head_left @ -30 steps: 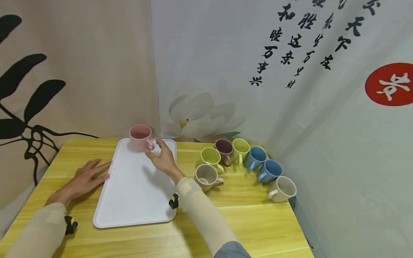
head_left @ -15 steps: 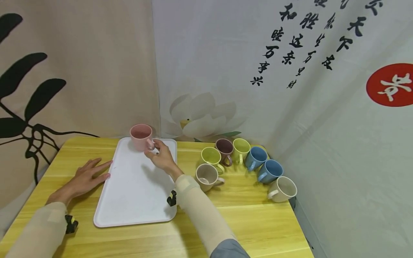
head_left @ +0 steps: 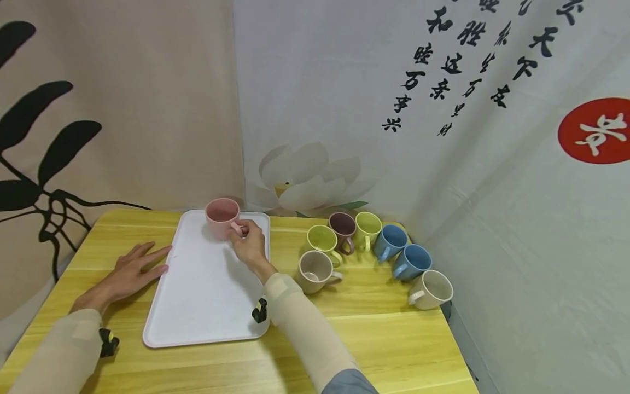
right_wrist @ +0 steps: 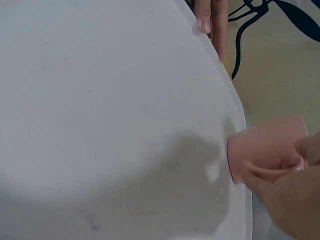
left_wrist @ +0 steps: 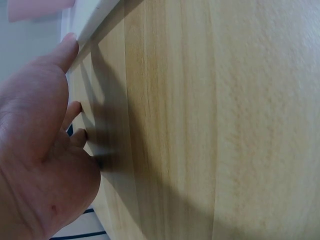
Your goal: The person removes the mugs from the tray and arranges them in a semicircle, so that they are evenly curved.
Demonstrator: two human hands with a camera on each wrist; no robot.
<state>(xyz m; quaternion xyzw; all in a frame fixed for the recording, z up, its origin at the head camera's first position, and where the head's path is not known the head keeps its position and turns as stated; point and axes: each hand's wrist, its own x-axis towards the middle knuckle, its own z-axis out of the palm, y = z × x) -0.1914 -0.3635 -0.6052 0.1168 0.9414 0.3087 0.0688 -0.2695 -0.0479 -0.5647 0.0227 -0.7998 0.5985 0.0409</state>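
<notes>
A pink mug (head_left: 219, 223) is upright over the far end of the white tray (head_left: 202, 301). My right hand (head_left: 251, 247) pinches its handle between thumb and fingers; in the right wrist view the thumb and fingers close around the handle of the same mug (right_wrist: 262, 145), whose base is right at the tray surface. At the tray's left edge, my left hand (head_left: 130, 276) lies with fingers spread, its fingertips against the rim. The left wrist view shows the thumb of that hand (left_wrist: 45, 140) at the tray's side, the palm over the wooden table.
Right of the tray, several mugs stand on the wooden table (head_left: 374, 350): a beige mug (head_left: 315, 272), a purple mug (head_left: 342, 225), two yellow-green ones, two blue ones and a cream mug (head_left: 430, 289) by the right edge. A printed curtain (head_left: 315, 109) hangs behind.
My right hand has reached the mug's handle and taken hold of it. The pink mug has shifted a little right and nearer. My left hand has stayed at the tray's edge.
</notes>
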